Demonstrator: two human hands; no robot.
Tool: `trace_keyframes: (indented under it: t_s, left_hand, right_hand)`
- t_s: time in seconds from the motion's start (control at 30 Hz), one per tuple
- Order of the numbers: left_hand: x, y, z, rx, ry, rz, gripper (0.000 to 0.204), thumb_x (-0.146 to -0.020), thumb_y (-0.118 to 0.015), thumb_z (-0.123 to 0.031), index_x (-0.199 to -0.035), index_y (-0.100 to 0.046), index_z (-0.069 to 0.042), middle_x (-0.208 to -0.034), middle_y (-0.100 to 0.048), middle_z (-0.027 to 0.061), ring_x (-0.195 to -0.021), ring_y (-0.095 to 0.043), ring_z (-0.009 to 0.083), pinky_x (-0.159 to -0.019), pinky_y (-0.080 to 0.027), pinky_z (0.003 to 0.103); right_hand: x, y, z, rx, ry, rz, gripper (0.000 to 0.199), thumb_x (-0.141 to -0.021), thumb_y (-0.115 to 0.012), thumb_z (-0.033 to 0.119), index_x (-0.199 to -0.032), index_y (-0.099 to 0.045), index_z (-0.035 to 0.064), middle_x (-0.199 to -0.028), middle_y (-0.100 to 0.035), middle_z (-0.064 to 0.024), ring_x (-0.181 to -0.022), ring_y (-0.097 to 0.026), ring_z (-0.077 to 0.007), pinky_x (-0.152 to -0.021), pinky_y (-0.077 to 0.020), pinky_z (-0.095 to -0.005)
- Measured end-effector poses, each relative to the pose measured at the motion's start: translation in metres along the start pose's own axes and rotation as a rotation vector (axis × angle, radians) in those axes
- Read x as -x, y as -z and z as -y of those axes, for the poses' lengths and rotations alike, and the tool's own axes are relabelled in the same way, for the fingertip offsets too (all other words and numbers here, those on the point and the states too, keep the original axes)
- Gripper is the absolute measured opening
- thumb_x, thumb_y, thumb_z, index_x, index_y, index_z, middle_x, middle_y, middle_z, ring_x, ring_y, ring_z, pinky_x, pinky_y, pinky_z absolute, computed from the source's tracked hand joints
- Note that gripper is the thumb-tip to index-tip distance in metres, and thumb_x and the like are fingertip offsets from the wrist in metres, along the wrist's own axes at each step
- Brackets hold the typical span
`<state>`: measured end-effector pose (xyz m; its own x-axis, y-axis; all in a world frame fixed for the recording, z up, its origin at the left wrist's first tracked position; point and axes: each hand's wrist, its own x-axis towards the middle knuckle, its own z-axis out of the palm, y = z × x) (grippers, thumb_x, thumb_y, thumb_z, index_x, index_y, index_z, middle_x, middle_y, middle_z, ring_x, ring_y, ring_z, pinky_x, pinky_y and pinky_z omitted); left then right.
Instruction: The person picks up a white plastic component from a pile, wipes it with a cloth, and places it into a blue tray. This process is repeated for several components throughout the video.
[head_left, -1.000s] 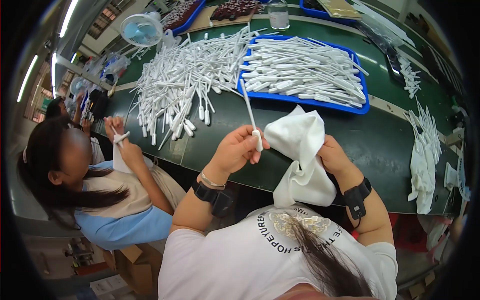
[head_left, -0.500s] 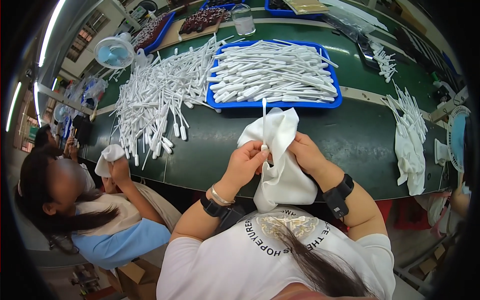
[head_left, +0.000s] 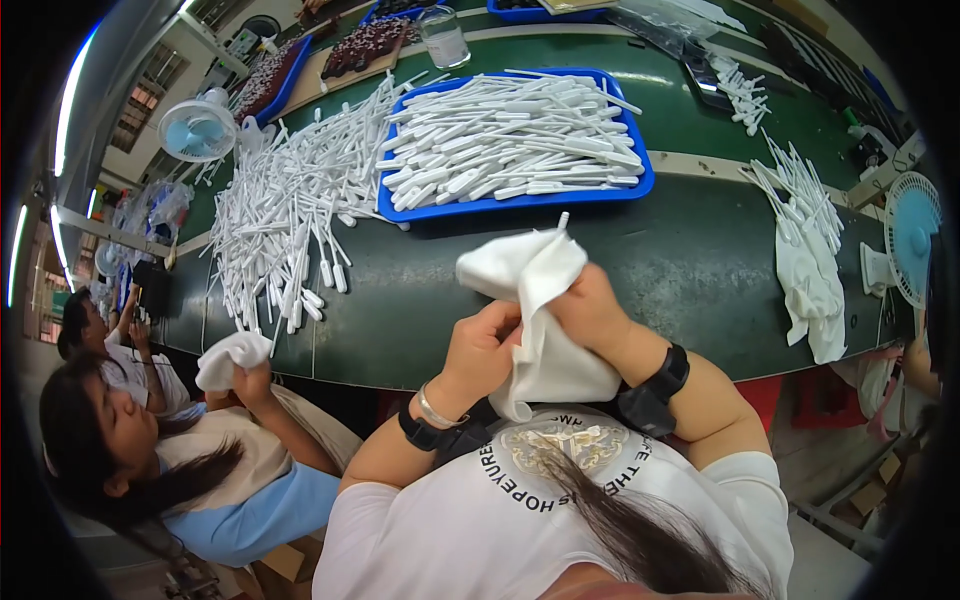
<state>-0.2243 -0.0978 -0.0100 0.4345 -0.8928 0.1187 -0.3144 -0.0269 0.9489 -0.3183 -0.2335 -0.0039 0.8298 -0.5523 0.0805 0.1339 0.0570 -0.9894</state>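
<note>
A white cloth hangs between my hands in front of my chest, its lower part draping down to my shirt. My right hand is closed on the cloth's right side. Just above it, the tip of a white stick pokes out of the folds; the rest of that stick is hidden. My left hand is closed at the cloth's left edge, its fingertips partly behind the fabric. Beyond my hands, a blue tray holds many white sticks with thick handle ends.
A loose heap of white sticks lies left of the tray. At the right are another white cloth with sticks on it and a small fan. At my left, a co-worker's hand holds a white cloth.
The stick stood upright in my left fingers; now mostly cloth covers it, with its tip beside my right hand. My left hand has moved slightly down. The whole view has shifted a little.
</note>
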Motion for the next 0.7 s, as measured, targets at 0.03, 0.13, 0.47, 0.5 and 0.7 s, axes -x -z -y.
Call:
trace_keyframes:
  t_s: [0.03,0.13,0.47,0.5,0.7]
  left_hand:
    - [0.001,0.003,-0.001,0.027,0.042,0.041,0.016,-0.081,-0.055,0.0,-0.096,-0.056,0.002,-0.081,-0.064,0.0066,-0.071,-0.057,0.0059,-0.063,-0.046,0.02]
    - [0.006,0.003,0.0,0.136,0.117,0.074,0.015,-0.082,-0.054,-0.001,-0.096,-0.056,0.002,-0.08,-0.063,0.0062,-0.068,-0.057,0.0062,-0.061,-0.046,0.02]
    - [0.012,0.013,0.013,1.084,0.547,0.21,0.026,-0.09,-0.046,-0.019,-0.102,-0.053,0.003,-0.069,-0.055,0.0013,-0.045,-0.038,0.0036,-0.041,-0.031,0.016]
    - [0.013,0.015,0.014,1.086,0.548,0.208,0.026,-0.09,-0.046,-0.019,-0.102,-0.053,0.003,-0.069,-0.055,0.0013,-0.045,-0.038,0.0036,-0.041,-0.031,0.016]
    - [0.017,0.02,0.01,0.981,0.511,0.295,0.025,-0.09,-0.045,-0.019,-0.102,-0.053,0.002,-0.067,-0.055,0.0022,-0.045,-0.039,0.0057,-0.042,-0.032,0.018]
  right_hand:
    - [-0.003,0.003,0.002,-0.112,-0.019,-0.062,0.021,-0.079,-0.056,0.007,-0.099,-0.058,0.0003,-0.091,-0.061,-0.0042,-0.083,-0.058,-0.0136,-0.072,-0.047,-0.0263]
    - [-0.009,0.019,0.007,-0.374,-0.118,-0.063,0.022,-0.079,-0.056,0.006,-0.101,-0.057,0.0006,-0.092,-0.061,-0.0041,-0.084,-0.057,-0.0138,-0.073,-0.0469,-0.0268]
    - [0.004,0.0,-0.013,-0.165,0.055,0.238,0.024,-0.079,-0.056,0.004,-0.103,-0.053,0.0013,-0.098,-0.058,-0.0058,-0.09,-0.054,-0.0125,-0.077,-0.045,-0.027]
    - [0.003,0.004,-0.008,-0.237,0.007,0.153,0.023,-0.08,-0.055,0.005,-0.103,-0.054,0.0014,-0.097,-0.058,-0.0057,-0.09,-0.054,-0.0123,-0.077,-0.0449,-0.0268]
    - [-0.004,0.014,0.002,-0.352,-0.022,-0.11,0.023,-0.084,-0.051,0.01,-0.105,-0.053,0.0021,-0.097,-0.059,-0.0054,-0.087,-0.056,-0.0139,-0.075,-0.046,-0.0269]
